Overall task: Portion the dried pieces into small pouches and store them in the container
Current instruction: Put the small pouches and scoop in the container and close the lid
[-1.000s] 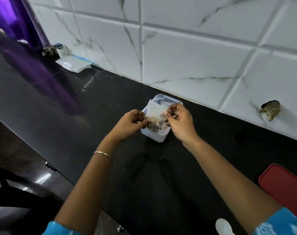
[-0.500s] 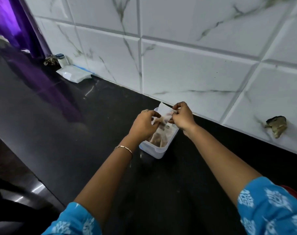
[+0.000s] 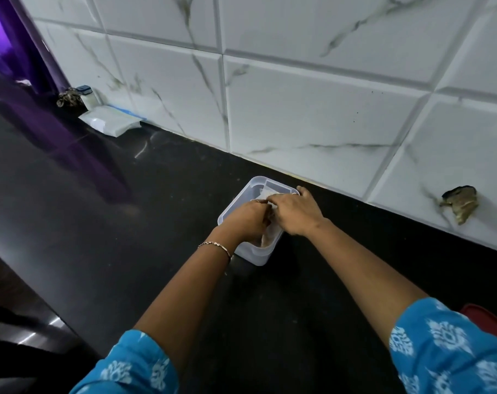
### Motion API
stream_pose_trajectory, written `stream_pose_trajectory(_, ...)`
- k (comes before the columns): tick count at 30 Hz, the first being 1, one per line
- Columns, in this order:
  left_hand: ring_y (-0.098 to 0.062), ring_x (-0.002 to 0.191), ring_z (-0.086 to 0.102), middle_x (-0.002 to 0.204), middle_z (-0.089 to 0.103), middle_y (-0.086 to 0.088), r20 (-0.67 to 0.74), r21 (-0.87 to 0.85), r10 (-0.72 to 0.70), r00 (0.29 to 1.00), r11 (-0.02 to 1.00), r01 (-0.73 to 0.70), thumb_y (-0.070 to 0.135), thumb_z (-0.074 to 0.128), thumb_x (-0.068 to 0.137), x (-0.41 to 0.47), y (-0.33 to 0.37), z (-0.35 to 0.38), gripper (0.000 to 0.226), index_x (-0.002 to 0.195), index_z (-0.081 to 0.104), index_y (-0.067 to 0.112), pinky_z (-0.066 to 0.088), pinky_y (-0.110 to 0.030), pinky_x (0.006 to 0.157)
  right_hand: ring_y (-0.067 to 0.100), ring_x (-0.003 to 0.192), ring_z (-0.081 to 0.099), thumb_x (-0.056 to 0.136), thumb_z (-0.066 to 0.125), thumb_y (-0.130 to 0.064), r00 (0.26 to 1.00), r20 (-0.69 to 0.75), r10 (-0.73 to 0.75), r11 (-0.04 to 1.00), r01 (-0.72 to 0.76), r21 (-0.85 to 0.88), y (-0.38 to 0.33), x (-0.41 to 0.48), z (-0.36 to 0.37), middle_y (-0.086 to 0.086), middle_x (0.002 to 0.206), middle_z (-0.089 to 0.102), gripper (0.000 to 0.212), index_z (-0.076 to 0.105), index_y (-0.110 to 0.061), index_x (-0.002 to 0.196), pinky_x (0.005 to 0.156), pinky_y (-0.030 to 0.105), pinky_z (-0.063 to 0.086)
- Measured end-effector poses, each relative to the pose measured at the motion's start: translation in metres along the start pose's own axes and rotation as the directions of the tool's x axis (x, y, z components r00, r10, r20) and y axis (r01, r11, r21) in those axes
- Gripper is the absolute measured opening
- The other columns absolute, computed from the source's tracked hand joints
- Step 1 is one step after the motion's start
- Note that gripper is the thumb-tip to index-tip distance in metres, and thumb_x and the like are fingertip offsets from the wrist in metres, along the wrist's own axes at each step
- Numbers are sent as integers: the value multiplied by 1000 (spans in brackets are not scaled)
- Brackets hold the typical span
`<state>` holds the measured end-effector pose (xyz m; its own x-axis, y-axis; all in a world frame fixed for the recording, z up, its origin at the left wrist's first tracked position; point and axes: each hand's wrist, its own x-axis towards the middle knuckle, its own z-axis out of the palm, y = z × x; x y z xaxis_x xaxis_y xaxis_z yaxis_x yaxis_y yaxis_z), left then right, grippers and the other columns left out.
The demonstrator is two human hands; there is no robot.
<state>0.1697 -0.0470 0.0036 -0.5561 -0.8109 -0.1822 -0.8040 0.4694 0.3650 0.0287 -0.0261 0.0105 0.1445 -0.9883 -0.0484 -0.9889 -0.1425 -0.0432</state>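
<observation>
A clear plastic container (image 3: 238, 203) stands on the black counter near the tiled wall. Both hands reach down into it from above. My left hand (image 3: 245, 220) and my right hand (image 3: 294, 213) sit side by side over its opening, fingers curled round a small clear pouch (image 3: 270, 191) with brownish dried pieces. The pouch is mostly hidden by the hands; only its pale top corner and some brown contents (image 3: 265, 237) through the container wall show.
A red lid (image 3: 486, 317) lies at the right edge of the counter (image 3: 128, 223). A white packet (image 3: 108, 123), a small jar (image 3: 88, 95) and a brown clump (image 3: 68, 98) sit far left by the wall. A brown scrap (image 3: 460, 203) sticks to the tiles at the right.
The pouch was held up above the container between both hands; now both hands have lowered it down into the container, and the hands have come closer together.
</observation>
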Motion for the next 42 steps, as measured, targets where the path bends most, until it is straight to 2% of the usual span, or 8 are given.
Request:
stream_pose_trajectory(8, -27, 122, 49, 143, 45, -8, 29, -15, 2, 1000, 1000, -1, 19, 52, 93, -5, -3, 2, 50, 142, 43, 15, 41, -34, 99, 21, 129, 48, 99, 29, -26, 985, 172, 20, 999, -12, -47, -3, 2, -6, -2, 133, 59, 42, 45, -28, 138, 119, 47, 4)
stream_pose_trajectory(12, -28, 117, 54, 132, 55, -10, -4, -22, -4, 1000, 1000, 4, 18, 52, 94, -4, 6, -1, 37, 130, 53, 10, 43, -37, 99, 23, 125, 52, 96, 36, -27, 998, 49, 42, 999, -41, -25, -6, -5, -5, 1, 128, 61, 36, 52, -25, 128, 118, 47, 11)
stream_pose_trajectory(19, -29, 117, 56, 132, 58, -11, -270, -140, 49, 962, 986, -90, 16, 46, 97, -28, 36, -8, 36, 132, 55, 13, 46, -42, 97, 23, 126, 49, 92, 49, -21, 984, -159, 86, 993, -72, 90, 1, -46, -26, 3, 137, 51, 41, 49, -18, 132, 107, 40, 29)
stream_pose_trajectory(26, -19, 106, 56, 113, 62, -7, -394, -240, 190, 899, 923, -300, 17, 60, 91, -84, 77, 7, 29, 119, 65, 13, 43, -28, 92, 17, 132, 43, 94, 54, -27, 974, -149, 168, 957, -125, 261, 20, -144, -26, -3, 140, 48, 44, 46, -26, 137, 111, 42, 27)
stream_pose_trajectory(31, -11, 95, 58, 107, 61, -2, -238, -320, 319, 917, 866, -384, 18, 63, 90, -116, 101, 49, 24, 114, 66, 17, 42, -16, 86, 15, 127, 48, 91, 60, -29, 956, -58, 287, 876, -237, 420, 29, -229, 0, -6, 135, 53, 43, 51, -28, 133, 108, 42, 38)
stream_pose_trajectory(35, -7, 98, 56, 109, 59, 3, -33, -363, 367, 930, 862, -353, 21, 62, 91, -138, 110, 93, 23, 114, 65, 23, 45, -20, 89, 10, 126, 49, 86, 68, -32, 923, 36, 383, 789, -348, 506, 27, -298, 28, -9, 134, 54, 49, 52, -30, 132, 106, 37, 41)
stream_pose_trajectory(39, -6, 106, 57, 115, 58, 6, 130, -402, 409, 903, 855, -329, 22, 61, 93, -153, 115, 124, 24, 116, 64, 23, 45, -20, 94, 4, 126, 42, 66, 83, -47, 869, 177, 463, 673, -474, 567, 23, -354, 47, -17, 134, 49, 76, 48, -38, 134, 107, 32, 36)
stream_pose_trajectory(42, -5, 113, 52, 120, 60, 9, 152, -347, 452, 879, 857, -380, 23, 60, 93, -160, 117, 139, 23, 115, 65, 24, 42, -21, 97, 6, 128, 40, 53, 84, -57, 826, 252, 505, 620, -550, 560, 23, -386, 61, -19, 135, 47, 92, 45, -43, 135, 110, 37, 34)
